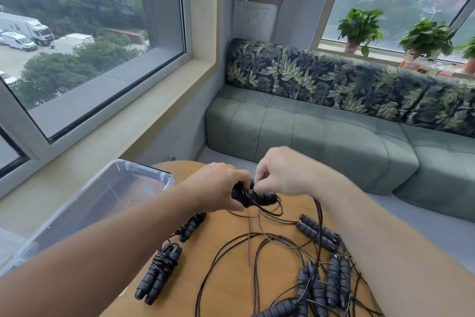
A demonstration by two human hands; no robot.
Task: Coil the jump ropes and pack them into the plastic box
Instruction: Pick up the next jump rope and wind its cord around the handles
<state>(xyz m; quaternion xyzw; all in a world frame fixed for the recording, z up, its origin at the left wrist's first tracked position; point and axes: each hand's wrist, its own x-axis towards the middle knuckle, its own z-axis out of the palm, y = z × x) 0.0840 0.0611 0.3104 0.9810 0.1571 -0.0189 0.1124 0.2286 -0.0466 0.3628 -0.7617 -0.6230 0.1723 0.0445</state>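
Both of your hands meet over the far part of the round wooden table [231,252]. Your left hand [218,185] is curled around a pair of black ribbed handles [259,198], fingers wrapped over them and thumb underneath, so the handles stick out to the right of your knuckles. Your right hand [280,172] sits just beside them on the right, its fingers [261,179] bent in and pinching the thin black cord [253,192] right above the handles, where a few turns already cross them. From under your fingers, loose cord drops to the tabletop and spreads toward you in wide loops [257,239].

Below and left of your left hand lie two wrapped bundles: a smaller bundle [191,225] close under your wrist and a nearer bundle [158,274] beside your forearm, both with cord wound round paired handles. Below your right hand, an uncoiled handle pair [317,233] rests against your right forearm, and nearer you several more handles [321,288] lie in a tangle of cord.

Left of your left hand, well apart from the fingers, the clear plastic box [144,170] stands open at the table's edge; none of the ropes shows inside it. Beyond your fingers are a green sofa [308,131] and potted plants [359,26] on the window sill.
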